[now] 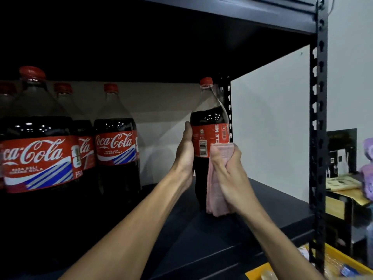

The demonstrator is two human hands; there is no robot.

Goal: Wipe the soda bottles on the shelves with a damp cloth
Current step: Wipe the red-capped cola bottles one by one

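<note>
A large cola bottle (209,126) with a red cap and red label stands upright on the dark shelf (268,201), near its right end. My left hand (184,156) grips the bottle's left side at label height. My right hand (228,174) holds a folded pink cloth (214,190) and presses it against the bottle's lower right side. The cloth hangs down to the shelf surface and hides part of the bottle's base.
Several more cola bottles (116,142) stand in a group at the left of the shelf, the nearest one (38,158) large in view. A black perforated upright post (319,118) frames the right end. A yellow crate (333,261) sits below, and a cluttered table (343,184) stands beyond.
</note>
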